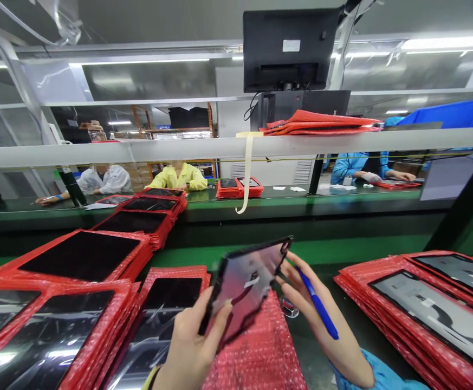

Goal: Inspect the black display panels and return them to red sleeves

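My left hand [193,336] grips a display panel [240,309] by its lower left side, thumb on the silvery back and fingers behind. The panel is tilted in the air, with a dark frame, a small white label and a dark flex cable on its back. At its upper right edge are the fingertips of my right hand [307,315], which also holds a blue pen [319,309] along the fingers. Under the panel lies a red bubble-wrap bag [260,352]. A small shiny metal object [290,309], not clearly made out, shows behind my right hand.
Stacks of dark screens on red bubble wrap [77,257] fill the left. More panels, backs up [435,309], lie stacked at right. A shelf rail [171,151] crosses ahead, with a tape strip [247,179] hanging from it. Several people sit at the far bench.
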A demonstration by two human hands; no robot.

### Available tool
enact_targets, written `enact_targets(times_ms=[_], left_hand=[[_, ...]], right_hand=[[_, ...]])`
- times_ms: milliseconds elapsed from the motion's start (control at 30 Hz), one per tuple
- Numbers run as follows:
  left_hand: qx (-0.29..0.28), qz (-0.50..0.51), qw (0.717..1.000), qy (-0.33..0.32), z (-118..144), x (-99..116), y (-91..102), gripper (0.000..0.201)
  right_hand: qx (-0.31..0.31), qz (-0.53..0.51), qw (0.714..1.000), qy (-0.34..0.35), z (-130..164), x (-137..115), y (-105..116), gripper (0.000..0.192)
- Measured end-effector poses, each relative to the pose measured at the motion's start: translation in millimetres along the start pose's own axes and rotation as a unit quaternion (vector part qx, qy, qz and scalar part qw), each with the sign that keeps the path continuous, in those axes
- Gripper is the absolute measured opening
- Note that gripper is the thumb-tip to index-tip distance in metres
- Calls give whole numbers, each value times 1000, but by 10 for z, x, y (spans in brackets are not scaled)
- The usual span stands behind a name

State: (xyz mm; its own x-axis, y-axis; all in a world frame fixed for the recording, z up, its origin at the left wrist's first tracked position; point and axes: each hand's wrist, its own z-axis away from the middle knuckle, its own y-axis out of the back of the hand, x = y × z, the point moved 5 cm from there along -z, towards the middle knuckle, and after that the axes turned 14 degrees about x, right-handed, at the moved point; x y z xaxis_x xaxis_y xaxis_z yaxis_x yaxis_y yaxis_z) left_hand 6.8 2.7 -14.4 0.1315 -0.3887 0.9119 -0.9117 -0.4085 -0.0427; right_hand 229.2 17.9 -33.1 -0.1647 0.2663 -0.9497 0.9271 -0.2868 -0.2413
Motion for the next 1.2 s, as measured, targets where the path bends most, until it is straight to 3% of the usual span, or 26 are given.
enact_targets(times_ms=[100,200,300,400,500,733,933,1000,1067,1133,1167,1200], left_hand=[[-61,-13,995,-82,27,-2,-74,23],[0,-20,999,-28,-77,-79,-30,23],[64,62,993,78,-203,-147,38,35],[57,153,972,168,-278,-187,61,49],[50,169,957,231,-290,-213,73,52],[54,162,955,243,-297,-199,41,51],[45,154,964,211,-290,-170,42,49],[48,126,976,169,-261,-155,51,48],[75,49,994,58,-230,-113,84,46],[66,-50,986,-143,-170,-14,65,42],[32,-89,960,-265,-112,36,16,40],[-38,-107,915,-387,-25,64,-63,41]], right_hand=[[-58,-162,982,-76,76,56,-116,59],[-96,-209,967,-110,196,55,-209,58],[-41,-163,986,-12,280,-94,-173,53],[-6,-102,992,80,359,-245,-132,51],[-23,-79,992,93,399,-251,-138,48],[-41,-61,996,58,372,-120,-142,47],[-52,13,995,81,390,-119,-161,52],[-38,28,995,89,373,-110,-161,52],[-32,-5,997,63,337,-86,-168,54],[-60,-101,993,-4,298,-45,-210,57],[-85,-161,982,-47,282,-24,-243,57],[-110,-216,966,-89,268,-4,-275,57]])
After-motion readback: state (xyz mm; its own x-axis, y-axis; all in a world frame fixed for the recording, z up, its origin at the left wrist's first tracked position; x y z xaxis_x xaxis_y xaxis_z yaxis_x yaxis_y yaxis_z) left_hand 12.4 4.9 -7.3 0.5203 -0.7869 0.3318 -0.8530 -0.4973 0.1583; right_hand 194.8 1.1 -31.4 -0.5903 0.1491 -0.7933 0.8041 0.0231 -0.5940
